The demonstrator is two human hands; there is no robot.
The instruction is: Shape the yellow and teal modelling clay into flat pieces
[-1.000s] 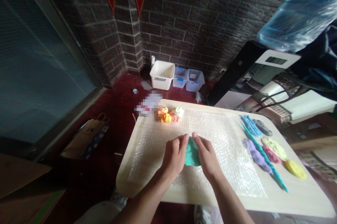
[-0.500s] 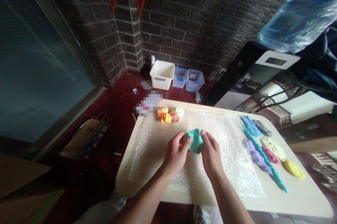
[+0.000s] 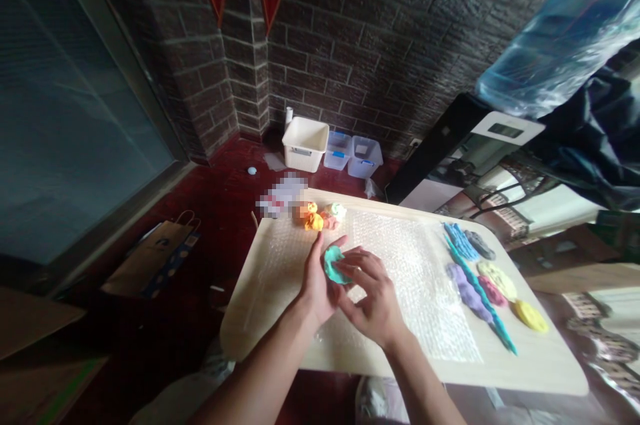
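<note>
A flattened, roundish piece of green modelling clay [image 3: 334, 265] is held above the table, tilted on its side. My left hand [image 3: 316, 288] cradles it against palm and fingers, thumb pointing up along its left edge. From the right, my right hand [image 3: 376, 298] reaches over with bent fingers that press on the clay's face and right edge. Those fingers cover part of it. Beneath both hands lies a sheet of bubble wrap [image 3: 410, 272] on the pale wooden table [image 3: 540, 372].
Orange clay lumps [image 3: 313, 220] and a pale green-white lump [image 3: 337, 212] sit at the far edge. On the right are a long teal clay strand [image 3: 483, 295], purple clay [image 3: 469, 293], blue clay [image 3: 461, 241] and a yellow disc [image 3: 531, 316]. Storage bins [image 3: 306, 145] stand beyond.
The green clay has moved left and turned more on edge. My left hand now supports it from the side, while my right hand has shifted from its right rim onto its face.
</note>
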